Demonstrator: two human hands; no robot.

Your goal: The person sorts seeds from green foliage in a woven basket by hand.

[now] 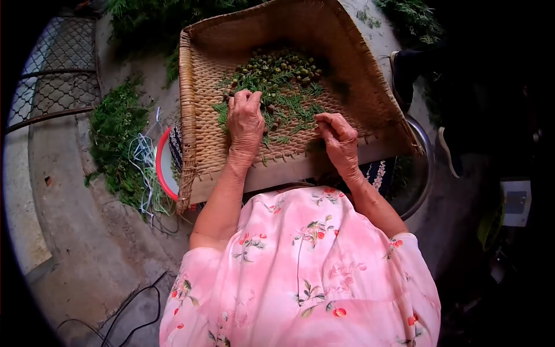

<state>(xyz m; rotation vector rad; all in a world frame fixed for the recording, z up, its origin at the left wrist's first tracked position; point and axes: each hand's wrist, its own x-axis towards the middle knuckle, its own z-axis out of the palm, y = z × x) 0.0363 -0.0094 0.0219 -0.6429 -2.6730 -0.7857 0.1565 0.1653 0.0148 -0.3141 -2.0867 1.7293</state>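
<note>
A woven basket [202, 110] with raised sides rests across my lap. Inside it lie small round green-brown seed cones [295, 68] in a heap, with feathery green sprigs [295, 109] scattered nearer to me. My left hand [245, 120] is over the left part of the sprigs with its fingers curled down; whatever is under the fingertips is hidden. At the right edge of the sprigs, my right hand [340, 139] has thumb and forefinger pinched together. What that pinch holds, if anything, is too small to make out.
Cut green branches [118, 121] are piled on the concrete floor at the left, with more branches [156, 23] behind the basket. A red-rimmed basin [165, 165] and tangled plastic strings [147, 168] sit left of the basket. Black cable [136, 309] lies lower left. Another person's shoe [448, 151] shows at the right.
</note>
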